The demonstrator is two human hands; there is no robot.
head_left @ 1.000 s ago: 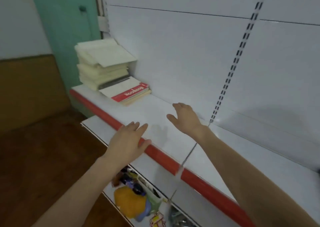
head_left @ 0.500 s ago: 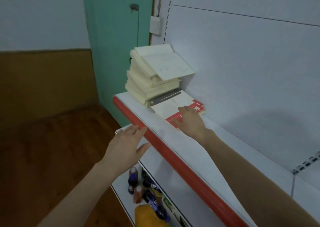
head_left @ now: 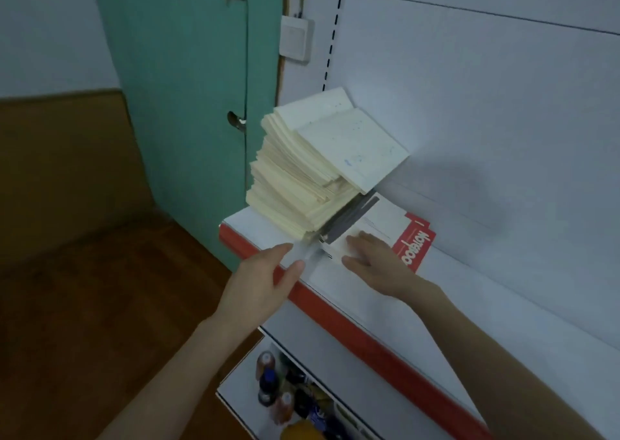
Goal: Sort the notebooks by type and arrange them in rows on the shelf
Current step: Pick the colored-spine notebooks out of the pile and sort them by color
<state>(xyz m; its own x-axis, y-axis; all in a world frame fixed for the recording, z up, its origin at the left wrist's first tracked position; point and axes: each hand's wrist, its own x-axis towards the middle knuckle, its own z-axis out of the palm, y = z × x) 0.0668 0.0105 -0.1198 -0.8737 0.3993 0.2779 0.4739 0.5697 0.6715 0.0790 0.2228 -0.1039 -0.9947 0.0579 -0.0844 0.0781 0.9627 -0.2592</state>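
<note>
I'm pressing my right hand, fingers flat, on the red-and-white notebook beside the cream stack, perhaps tucked under it; my left hand is hovering open-fingered. I'm planning a sideways slide, steadying the stack.

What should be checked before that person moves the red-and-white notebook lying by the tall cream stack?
1. Contact: right hand lies flat on the red-and-white notebook: ok.
2. Spare hand: left hand, fingers straight, at the red edge of the shelf: ok.
3. Steadiness: cream stack is skewed, its top notebook overhangs: not ok.
4. Clearance: a dark spine sits at the stack's foot; whether the notebook is pinned: cannot tell.
5. Room: bare white shelf surface shows to the right: ok.
</note>
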